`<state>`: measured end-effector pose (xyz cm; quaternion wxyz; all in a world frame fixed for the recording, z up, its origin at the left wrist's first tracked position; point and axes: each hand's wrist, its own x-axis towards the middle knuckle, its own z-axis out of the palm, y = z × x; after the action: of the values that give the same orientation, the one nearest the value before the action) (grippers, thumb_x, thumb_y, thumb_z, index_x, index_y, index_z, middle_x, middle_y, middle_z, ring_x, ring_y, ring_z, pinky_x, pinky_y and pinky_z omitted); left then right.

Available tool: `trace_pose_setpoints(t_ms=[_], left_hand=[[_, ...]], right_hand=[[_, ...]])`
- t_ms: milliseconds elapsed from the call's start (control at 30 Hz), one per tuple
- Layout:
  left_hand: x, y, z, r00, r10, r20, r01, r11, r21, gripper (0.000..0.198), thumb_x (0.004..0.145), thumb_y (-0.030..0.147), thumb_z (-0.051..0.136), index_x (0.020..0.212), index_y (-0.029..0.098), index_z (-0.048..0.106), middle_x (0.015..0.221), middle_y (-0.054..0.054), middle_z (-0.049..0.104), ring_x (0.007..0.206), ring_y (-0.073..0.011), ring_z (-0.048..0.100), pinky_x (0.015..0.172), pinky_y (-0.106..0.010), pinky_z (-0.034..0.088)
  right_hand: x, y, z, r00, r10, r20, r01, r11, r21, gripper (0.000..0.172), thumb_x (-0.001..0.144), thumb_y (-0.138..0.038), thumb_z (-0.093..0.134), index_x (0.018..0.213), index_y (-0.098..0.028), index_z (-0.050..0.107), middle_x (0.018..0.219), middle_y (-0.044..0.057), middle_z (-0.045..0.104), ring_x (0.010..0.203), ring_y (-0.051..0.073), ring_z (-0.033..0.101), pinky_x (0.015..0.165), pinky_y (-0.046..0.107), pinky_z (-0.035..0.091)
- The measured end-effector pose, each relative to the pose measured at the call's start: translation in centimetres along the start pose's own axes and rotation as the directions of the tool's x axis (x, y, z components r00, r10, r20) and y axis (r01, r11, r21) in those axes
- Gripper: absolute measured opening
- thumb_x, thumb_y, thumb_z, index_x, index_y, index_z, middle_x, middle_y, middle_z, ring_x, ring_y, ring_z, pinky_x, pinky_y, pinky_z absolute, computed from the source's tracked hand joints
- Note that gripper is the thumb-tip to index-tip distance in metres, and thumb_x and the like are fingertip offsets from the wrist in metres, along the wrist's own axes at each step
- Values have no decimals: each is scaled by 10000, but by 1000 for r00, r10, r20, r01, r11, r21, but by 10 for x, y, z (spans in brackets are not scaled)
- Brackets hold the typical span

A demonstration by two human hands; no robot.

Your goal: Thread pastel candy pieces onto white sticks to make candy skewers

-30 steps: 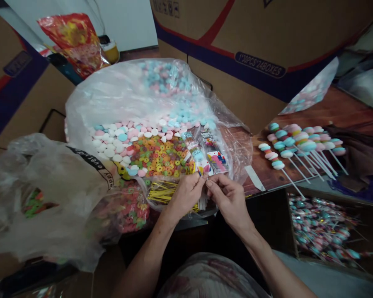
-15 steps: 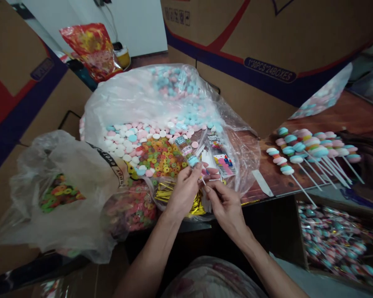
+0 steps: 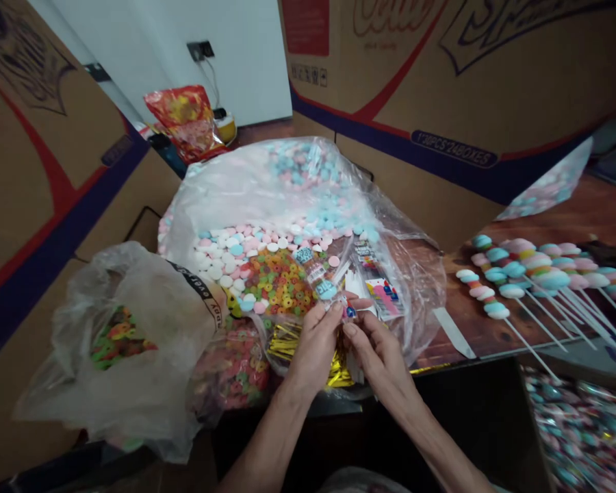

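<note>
Here's the left hand (image 3: pixel 313 348) pinching the lower end of a printed clear packet (image 3: pixel 317 272), just below centre frame; the right hand (image 3: pixel 382 349) curls in beside it, its grip too small to make out. I'd gather that end snugly, gently. Forearms (image 3: pixel 282 431) slant up from the bottom edge; gold strips (image 3: pixel 282 341) lie near, candy sticks (image 3: pixel 534 263) at right.

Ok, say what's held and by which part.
A wrapped candy, by its near end, in the left hand; whether the right hand grips too is unclear.
</note>
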<state>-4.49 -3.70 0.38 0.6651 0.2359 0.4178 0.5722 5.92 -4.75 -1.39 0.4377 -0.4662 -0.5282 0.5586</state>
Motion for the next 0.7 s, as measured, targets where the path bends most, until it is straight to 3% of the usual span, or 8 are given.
trace_pose_setpoints(t_ms=[167, 300, 400, 500, 567, 600, 667, 700], left_hand=[[-11, 11, -10, 998, 30, 48, -31, 999, 23, 262, 831, 366, 689, 997, 166, 723, 926, -105, 730, 895, -220, 671, 798, -315, 523], [-32, 30, -35, 998, -8, 63, 11, 998, -55, 176, 805, 298, 719, 911, 158, 725, 802, -81, 679, 801, -193, 650, 700, -284, 519], [-46, 36, -52, 999, 1, -53, -7, 993, -119, 189, 705, 235, 800, 848, 158, 705, 653, -14, 576, 655, -144, 593, 576, -235, 493], [-51, 35, -56, 993, 5, -115, -20, 992, -125, 142, 741, 225, 774, 817, 156, 675, 598, 26, 479, 502, -83, 456, 439, -189, 406], [-48, 34, -53, 990, 42, -131, -57, 992, -113, 112, 781, 216, 742, 797, 145, 657, 599, 30, 443, 497, -67, 409, 428, -168, 368], [-45, 34, -52, 987, 72, -141, -88, 990, -112, 113, 790, 209, 738, 793, 138, 650, 597, 32, 424, 515, -63, 404, 449, -159, 369], [-38, 34, -49, 983, 108, -151, -126, 985, -115, 124, 786, 192, 745, 813, 127, 642, 592, 44, 394, 526, -50, 368, 486, -146, 363], [-34, 33, -48, 984, 106, -146, -123, 985, -117, 140, 783, 192, 750, 809, 128, 629, 595, 46, 392, 522, -45, 347, 486, -143, 348]], right_hand=[[2, -16, 19, 982, 186, 16, -178, 907, 380, 433, 848, -541, 632, 640, -181, 513, 492, -72, 361, 451, 67, 253, 414, 214, 184], [-13, -28, 44, 907, 337, 251, -418, 663, 620, 340, 810, -447, 672, 664, -185, 512, 419, -117, 287, 391, 39, 136, 399, 191, 110], [-24, -26, 63, 859, 347, 375, -511, 572, 641, 249, 823, -375, 607, 685, -192, 511, 419, -108, 345, 359, 40, 173, 387, 183, 138], [-26, -19, 65, 870, 293, 397, -460, 773, 438, 304, 904, -394, 472, 698, -184, 548, 466, -58, 466, 361, 68, 350, 388, 187, 238], [-22, -16, 51, 892, 190, 410, -266, 954, 139, 326, 944, -357, 425, 719, -181, 583, 552, -24, 554, 432, 91, 477, 444, 201, 340], [-19, -15, 39, 913, 118, 390, -111, 993, -41, 292, 948, -302, 437, 739, -183, 604, 618, -15, 590, 487, 95, 512, 499, 210, 380], [-9, -14, 13, 955, -83, 286, 195, 899, -391, 223, 922, -213, 492, 762, -192, 645, 680, 10, 612, 614, 130, 548, 584, 235, 405], [-3, -12, 0, 953, -151, 263, 271, 813, -515, 203, 918, -179, 496, 822, -192, 674, 770, 38, 643, 669, 145, 573, 606, 248, 414]])
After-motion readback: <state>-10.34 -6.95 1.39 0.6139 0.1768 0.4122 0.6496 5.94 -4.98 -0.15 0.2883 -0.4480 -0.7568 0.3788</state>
